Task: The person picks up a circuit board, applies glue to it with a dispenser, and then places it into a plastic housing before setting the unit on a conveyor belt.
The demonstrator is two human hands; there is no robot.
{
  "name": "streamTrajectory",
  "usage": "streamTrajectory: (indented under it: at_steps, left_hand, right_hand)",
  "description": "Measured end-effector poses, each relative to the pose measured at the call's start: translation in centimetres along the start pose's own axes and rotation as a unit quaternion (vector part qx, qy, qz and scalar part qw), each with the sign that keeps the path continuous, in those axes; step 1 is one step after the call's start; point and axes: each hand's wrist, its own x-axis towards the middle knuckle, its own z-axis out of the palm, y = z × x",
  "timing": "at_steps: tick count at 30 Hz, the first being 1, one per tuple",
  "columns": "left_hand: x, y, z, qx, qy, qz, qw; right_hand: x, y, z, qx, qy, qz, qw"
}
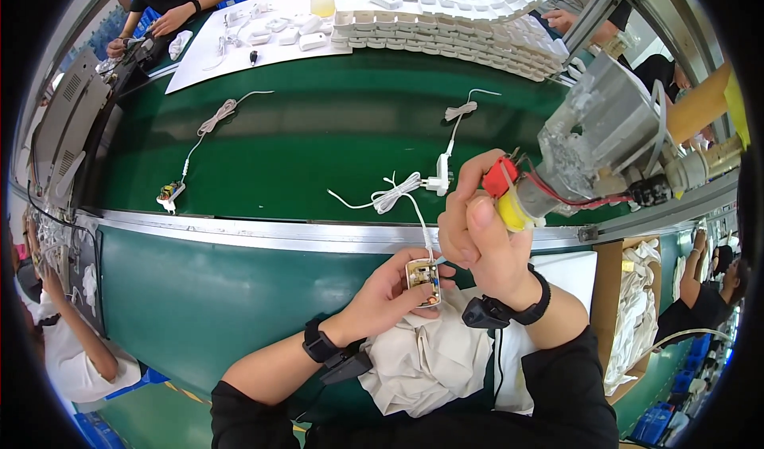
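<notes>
My left hand (391,294) holds a small white adapter housing (412,267) near the table's front edge. Its open face shows a circuit board (424,278), and a white cable (422,222) runs up from it to a tied bundle. My right hand (487,238) is closed round the nozzle end of what looks like a hot-glue gun (589,123), a grey metal body with clear, stringy residue. Fingers and thumb lie at its red switch (500,176) and yellow-wrapped collar (513,210). Its tip is hidden by my hand, just above the housing.
A metal rail (278,233) separates my table from the green conveyor belt (318,131). On the belt lie an adapter with exposed board (169,194) and a white plug (438,180). Stacked white trays (446,39) stand behind. A carton (606,306) is at right; other people work around.
</notes>
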Motion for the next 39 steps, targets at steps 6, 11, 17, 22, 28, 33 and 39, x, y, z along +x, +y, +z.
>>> streamTrajectory:
  at_steps: [6, 11, 17, 22, 28, 33, 39]
  left_hand:
    - [-0.2, -0.1, -0.5, 0.002, -0.017, 0.004, 1.0]
    - [-0.3, -0.1, -0.6, 0.0, -0.024, 0.006, 1.0]
    - [0.0, -0.3, -1.3, -0.001, -0.008, -0.008, 1.0]
    - [0.3, 0.7, -2.3, -0.067, 0.059, -0.007, 0.996]
    - [0.2, 1.7, -2.2, -0.112, 0.065, 0.026, 0.991]
    - [0.1, 2.2, -2.3, -0.108, 0.07, 0.021, 0.991]
    - [-0.2, 1.6, -3.2, -0.123, 0.056, 0.017, 0.991]
  right_hand:
    - [0.2, 0.3, 0.4, 0.018, 0.006, 0.002, 1.0]
    - [0.3, 0.5, 0.1, -0.008, -0.006, -0.016, 1.0]
    - [0.1, 0.4, 0.6, 0.0, 0.001, 0.007, 1.0]
    - [0.3, 0.9, 0.8, 0.024, -0.016, 0.018, 0.999]
    - [0.7, 0.5, 1.5, 0.029, -0.025, 0.026, 0.999]
    - [1.1, 0.4, 1.9, 0.028, -0.02, 0.027, 0.999]
    - [0.9, 1.2, 2.5, 0.036, -0.021, 0.035, 0.999]
